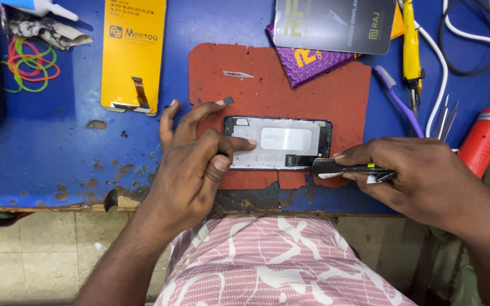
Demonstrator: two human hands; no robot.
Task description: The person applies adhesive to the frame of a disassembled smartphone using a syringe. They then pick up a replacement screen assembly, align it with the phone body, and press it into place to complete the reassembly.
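Left hand [191, 164] steadies phone frame [279, 143]; right hand [421, 175] presses black tool [347, 168] against it.

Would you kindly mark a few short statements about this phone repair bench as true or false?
1. The left hand presses on the opened phone. True.
2. The phone lies on a green mat. False: the mat is red.
3. The right hand holds a dark tool at the phone's right end. True.
4. The rubber bands lie right of the phone. False: they lie far left.
5. A loose blade lies on the mat. True.
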